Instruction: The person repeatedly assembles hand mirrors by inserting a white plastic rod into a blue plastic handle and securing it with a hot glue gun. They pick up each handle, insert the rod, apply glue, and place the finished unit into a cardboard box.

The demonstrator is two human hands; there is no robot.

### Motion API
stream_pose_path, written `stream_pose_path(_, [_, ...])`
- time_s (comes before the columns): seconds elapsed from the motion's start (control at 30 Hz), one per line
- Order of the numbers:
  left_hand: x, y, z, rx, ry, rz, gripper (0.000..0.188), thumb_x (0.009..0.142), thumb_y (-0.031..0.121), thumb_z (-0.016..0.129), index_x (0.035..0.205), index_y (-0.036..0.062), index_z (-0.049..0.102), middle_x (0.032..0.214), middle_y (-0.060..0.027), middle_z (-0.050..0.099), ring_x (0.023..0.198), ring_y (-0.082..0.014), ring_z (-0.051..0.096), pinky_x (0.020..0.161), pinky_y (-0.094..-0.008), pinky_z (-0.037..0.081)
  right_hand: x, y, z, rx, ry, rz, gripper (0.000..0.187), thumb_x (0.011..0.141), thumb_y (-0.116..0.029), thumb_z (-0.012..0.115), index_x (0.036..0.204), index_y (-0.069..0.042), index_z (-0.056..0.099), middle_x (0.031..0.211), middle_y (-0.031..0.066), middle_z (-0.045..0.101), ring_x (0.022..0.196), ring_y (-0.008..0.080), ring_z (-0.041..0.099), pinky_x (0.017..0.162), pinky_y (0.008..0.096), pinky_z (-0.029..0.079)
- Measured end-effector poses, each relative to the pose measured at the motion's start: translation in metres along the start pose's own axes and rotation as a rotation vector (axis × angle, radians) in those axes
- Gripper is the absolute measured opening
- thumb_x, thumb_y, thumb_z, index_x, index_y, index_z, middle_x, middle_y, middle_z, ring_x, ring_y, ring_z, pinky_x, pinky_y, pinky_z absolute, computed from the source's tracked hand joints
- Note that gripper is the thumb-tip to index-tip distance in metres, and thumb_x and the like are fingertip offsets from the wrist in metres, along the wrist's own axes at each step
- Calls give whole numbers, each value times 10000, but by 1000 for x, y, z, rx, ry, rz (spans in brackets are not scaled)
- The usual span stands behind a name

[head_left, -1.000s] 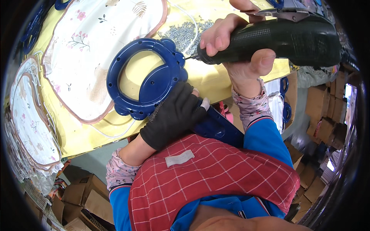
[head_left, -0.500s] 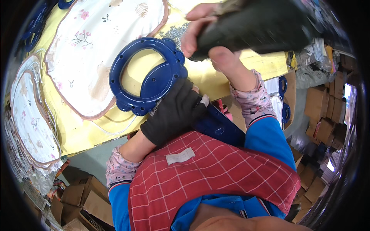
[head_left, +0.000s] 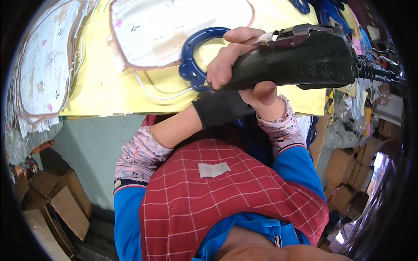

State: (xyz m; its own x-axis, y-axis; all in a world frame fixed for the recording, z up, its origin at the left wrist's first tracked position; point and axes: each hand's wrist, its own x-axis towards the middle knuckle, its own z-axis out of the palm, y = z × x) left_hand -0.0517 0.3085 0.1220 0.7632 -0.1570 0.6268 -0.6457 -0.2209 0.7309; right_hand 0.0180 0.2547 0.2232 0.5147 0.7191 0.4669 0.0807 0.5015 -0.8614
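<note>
My right hand (head_left: 237, 61) grips a bulky black power tool (head_left: 300, 61), held level over the yellow table top (head_left: 100, 87) with its tip at the lower edge of a blue horseshoe-shaped frame (head_left: 193, 52). My left hand (head_left: 220, 111), in a black glove, reaches under the tool near the frame; its fingers are hidden behind the tool and my right hand. A white printed cloth piece with brown edging (head_left: 174, 26) lies partly inside the frame. A thin white cord (head_left: 161, 93) curls on the table by the frame.
More white printed cloth pieces (head_left: 39, 69) are stacked at the table's left end. Cardboard boxes sit on the floor at lower left (head_left: 56, 200) and at right (head_left: 348, 169). Blue frames (head_left: 322, 8) and a black cable (head_left: 379, 71) lie at upper right.
The view has shifted, so the table and frame now sit higher. The tool, raised half a second ago, has come back down to the frame's lower edge. The gloved hand is now mostly hidden.
</note>
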Motion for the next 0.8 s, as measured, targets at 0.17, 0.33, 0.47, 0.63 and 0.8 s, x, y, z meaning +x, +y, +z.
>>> stream_pose_path(0.17, [0, -10, 6, 84, -47, -11, 300, 790, 142, 669, 1082, 76, 645, 1078, -121, 646, 1067, -268, 606, 884, -395, 482, -2, 4, 6, -17, -29, 107, 900, 780, -611, 736, 1329, 33, 426, 791, 80, 616, 728, 207, 641, 696, 356, 545])
stream_pose_path(0.33, [0, -8, 1, 181, -96, 20, 315, 788, 145, 668, 1095, 79, 638, 1087, -119, 644, 1078, -267, 603, 897, -394, 479, -3, 13, 3, -50, -174, 148, 619, 792, -414, 766, 1153, 40, 549, 920, 93, 605, 786, 146, 602, 704, 274, 492])
stream_pose_path(0.47, [1, 0, -4, 369, -207, 81, 327, 786, 147, 667, 1105, 83, 632, 1094, -117, 642, 1086, -267, 600, 907, -393, 476, 0, 24, 0, -14, -156, 129, 604, 830, -390, 727, 1189, 54, 530, 836, 56, 621, 805, 129, 597, 708, 275, 494])
stream_pose_path(0.63, [-9, 21, -24, 562, -191, 268, 382, 771, 162, 694, 1136, 82, 617, 1128, -116, 630, 1109, -276, 594, 956, -397, 466, -8, -9, -45, 77, 179, -17, 948, 890, -679, 558, 1483, 2, 271, 765, 56, 563, 646, 192, 577, 640, 362, 503])
stream_pose_path(0.8, [-65, 26, -103, 542, 488, -336, 589, 869, 90, 659, 1389, -14, 404, 1389, -174, 482, 1301, -307, 464, 1084, -409, 388, -42, -59, -172, -513, 992, 42, 546, 944, -403, 590, 1294, 12, 536, 715, 86, 578, 599, 192, 591, 571, 324, 506])
